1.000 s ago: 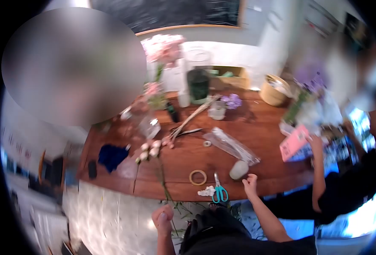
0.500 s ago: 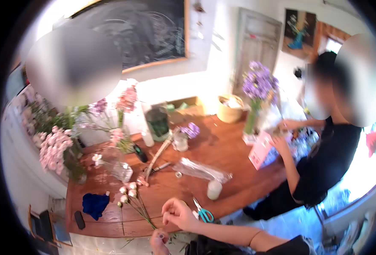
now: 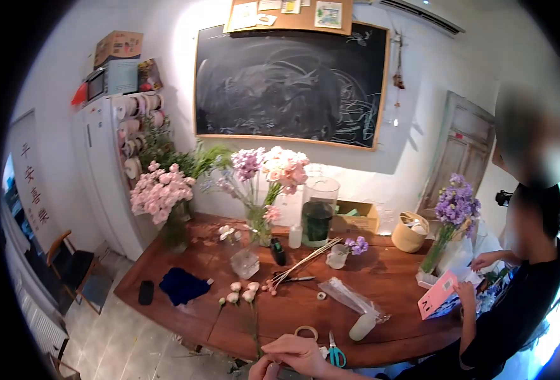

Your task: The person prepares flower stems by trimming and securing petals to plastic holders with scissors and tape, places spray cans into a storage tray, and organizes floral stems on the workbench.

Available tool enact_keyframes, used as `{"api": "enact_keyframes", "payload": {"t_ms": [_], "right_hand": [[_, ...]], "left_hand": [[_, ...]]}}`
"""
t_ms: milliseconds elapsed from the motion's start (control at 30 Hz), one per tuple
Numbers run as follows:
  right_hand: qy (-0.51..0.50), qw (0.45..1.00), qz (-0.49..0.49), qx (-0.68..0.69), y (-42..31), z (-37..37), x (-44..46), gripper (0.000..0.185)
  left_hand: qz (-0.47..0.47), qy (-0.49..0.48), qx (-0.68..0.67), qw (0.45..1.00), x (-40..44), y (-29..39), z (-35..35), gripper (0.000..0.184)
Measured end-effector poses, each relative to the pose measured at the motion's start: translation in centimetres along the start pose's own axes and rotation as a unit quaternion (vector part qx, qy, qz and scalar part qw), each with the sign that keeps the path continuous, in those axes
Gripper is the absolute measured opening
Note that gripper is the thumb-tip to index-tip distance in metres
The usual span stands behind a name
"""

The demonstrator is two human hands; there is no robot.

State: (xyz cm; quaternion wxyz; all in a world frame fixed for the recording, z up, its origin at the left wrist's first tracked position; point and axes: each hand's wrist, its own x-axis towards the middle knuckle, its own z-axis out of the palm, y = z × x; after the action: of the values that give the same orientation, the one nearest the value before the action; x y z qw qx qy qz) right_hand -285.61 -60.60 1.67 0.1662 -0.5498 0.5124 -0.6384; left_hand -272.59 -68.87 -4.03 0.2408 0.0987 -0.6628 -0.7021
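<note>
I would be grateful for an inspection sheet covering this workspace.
Surface: brown wooden table, crowded in places.
Job's things: pale pink blooms lying near the front, stems running toward the hands.
Clutter: scissors and tape ring near the front edge; dark blue cloth at left; clear plastic packet right of centre.
Hands: left hand and right hand close together; grip unclear.
Cables: nothing seen.
Surroundings: chalkboard behind; co-worker at right, hands at a pink box.
</note>
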Motion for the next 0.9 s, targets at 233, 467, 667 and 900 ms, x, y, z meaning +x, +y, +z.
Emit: {"api": "enact_keyframes", "payload": {"t_ms": [233,467,667,900], "right_hand": [[-0.064,0.993,-0.082,-0.047,-4.5,1.4,-0.3,0.024],[0.045,0.956,-0.183,-0.224,-8.0,2.6,-4.5,0.019],[0.065,0.943,-0.189,-0.268,-8.0,1.9,-11.2,0.042],[0.080,0.927,0.082,0.357,-10.6,3.9,-14.4,0.055]], "left_hand": [[0.078,0.121,-0.023,0.989,-2.5,3.0,0.9,0.027],[0.037,0.142,-0.122,0.982,-4.4,4.4,4.6,0.027],[0.069,0.018,-0.033,0.997,-8.0,5.4,7.0,0.027],[0.001,0.023,0.083,0.996,-14.3,7.9,8.5,0.028]]}}
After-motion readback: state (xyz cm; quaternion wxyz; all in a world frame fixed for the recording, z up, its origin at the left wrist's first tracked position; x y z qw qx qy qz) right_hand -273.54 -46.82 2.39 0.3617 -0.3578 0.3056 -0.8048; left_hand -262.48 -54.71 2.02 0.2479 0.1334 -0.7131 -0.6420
